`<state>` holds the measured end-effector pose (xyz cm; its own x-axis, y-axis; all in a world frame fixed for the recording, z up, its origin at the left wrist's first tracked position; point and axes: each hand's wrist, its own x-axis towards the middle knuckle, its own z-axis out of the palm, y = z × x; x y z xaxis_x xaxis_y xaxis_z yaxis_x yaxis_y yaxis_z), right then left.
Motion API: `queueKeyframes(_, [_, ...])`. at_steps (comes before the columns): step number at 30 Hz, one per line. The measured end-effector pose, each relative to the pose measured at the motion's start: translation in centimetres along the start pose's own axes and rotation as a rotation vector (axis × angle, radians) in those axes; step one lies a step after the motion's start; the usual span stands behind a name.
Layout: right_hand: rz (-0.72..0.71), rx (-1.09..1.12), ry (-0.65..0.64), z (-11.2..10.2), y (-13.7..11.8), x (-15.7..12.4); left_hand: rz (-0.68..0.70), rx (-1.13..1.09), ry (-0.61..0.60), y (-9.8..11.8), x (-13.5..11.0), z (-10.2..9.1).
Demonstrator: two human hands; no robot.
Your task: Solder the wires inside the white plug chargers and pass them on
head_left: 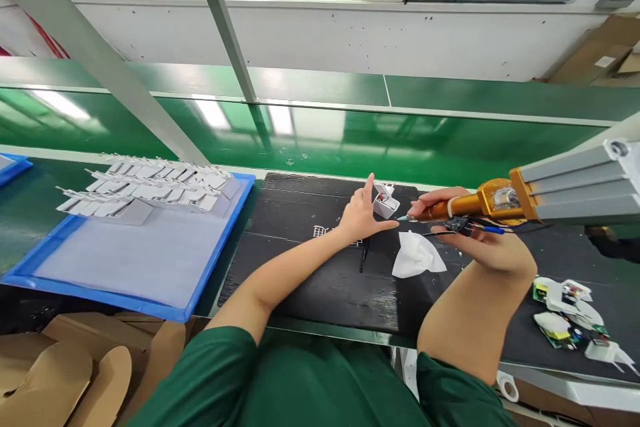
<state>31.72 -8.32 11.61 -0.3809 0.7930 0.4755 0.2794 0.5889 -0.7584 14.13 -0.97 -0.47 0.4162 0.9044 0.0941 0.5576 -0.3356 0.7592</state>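
My left hand (363, 213) rests on the black mat (300, 287), thumb and index finger spread apart. Just beyond that gap sits a small white plastic casing (386, 205), open at the top with parts inside; whether my fingers touch it I cannot tell. In my right hand (480, 247) is an orange tool with a thin pale tip (440, 211), pointing left toward the casing and my thumb. A small black switch block with wires (459, 225) lies against the tool by my fingers. A crumpled white tissue (417, 255) lies below the tip.
At left, a blue-rimmed tray (187, 307) holds rows of white parts (150, 187). Several green circuit boards with white pieces (565, 313) lie at right. A grey ribbed tool body (585, 183) extends from the right edge. Cardboard (50, 373) fills the lower left.
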Motion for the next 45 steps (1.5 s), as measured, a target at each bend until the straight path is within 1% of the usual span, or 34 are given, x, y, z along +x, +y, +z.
queueKeyframes(2, [0.043,0.012,0.018,0.0,-0.3,0.0,-0.040,0.013,0.068,1.0,1.1,2.0])
queueKeyframes(3, [0.056,0.017,0.026,0.0,-0.4,0.0,-0.042,0.007,0.088,1.2,1.6,2.5])
queueKeyframes(5, [0.083,0.019,0.044,-0.1,-0.4,-0.2,-0.008,-0.051,0.082,0.7,2.2,2.3])
queueKeyframes(7, [0.103,0.019,0.048,-0.1,-0.1,-0.6,0.056,-0.136,0.032,-0.6,2.3,0.7])
queueKeyframes(10, [0.115,0.053,0.044,0.0,0.2,-1.0,0.165,-0.199,-0.102,-3.7,1.4,-3.4])
queueKeyframes(13, [0.153,0.099,0.060,0.8,0.0,-0.7,0.264,-0.169,-0.273,-6.4,-0.1,-7.4])
queueKeyframes(15, [0.165,0.109,0.091,1.7,-0.2,-0.1,0.289,-0.067,-0.309,-7.3,-1.3,-8.9])
queueKeyframes(17, [0.156,0.119,0.123,2.6,-0.3,0.6,0.271,0.077,-0.254,-7.6,-2.3,-9.1])
queueKeyframes(19, [0.132,0.144,0.148,3.6,-0.1,1.3,0.212,0.161,-0.146,-7.6,-3.0,-8.4])
queueKeyframes(20, [0.111,0.162,0.159,4.1,0.1,1.6,0.173,0.154,-0.085,-7.7,-3.3,-7.8])
queueKeyframes(23, [0.040,0.231,0.202,5.4,0.6,2.4,0.052,0.026,0.100,-8.1,-3.8,-6.2])
queueKeyframes(25, [0.005,0.276,0.245,6.4,0.8,2.8,-0.027,-0.020,0.187,-8.4,-3.8,-5.6])
queueKeyframes(27, [-0.032,0.309,0.277,7.4,0.6,3.2,-0.080,-0.016,0.226,-8.5,-3.8,-5.4])
queueKeyframes(30, [-0.095,0.329,0.318,9.1,0.1,3.7,-0.107,-0.015,0.235,-8.4,-3.8,-5.4])
queueKeyframes(33, [-0.194,0.323,0.428,10.9,-0.2,4.2,-0.112,-0.041,0.219,-8.2,-4.1,-5.3])
queueKeyframes(35, [-0.260,0.311,0.486,11.7,-0.2,4.5,-0.076,-0.094,0.202,-7.9,-4.5,-5.2])
queueKeyframes(37, [-0.296,0.306,0.490,12.2,0.0,4.7,0.010,-0.167,0.202,-7.6,-5.0,-5.3])
queueKeyframes(39, [-0.305,0.303,0.478,12.4,0.1,4.9,0.119,-0.205,0.227,-7.3,-5.4,-5.7])
queueKeyframes(41, [-0.298,0.300,0.481,12.4,0.1,4.9,0.229,-0.159,0.259,-7.2,-5.7,-6.2])
queueKeyframes(43, [-0.295,0.293,0.493,12.3,0.1,5.0,0.328,-0.064,0.290,-7.2,-5.9,-6.8])
queueKeyframes(45, [-0.299,0.289,0.501,12.3,0.0,5.0,0.399,0.018,0.322,-7.2,-6.0,-7.2])
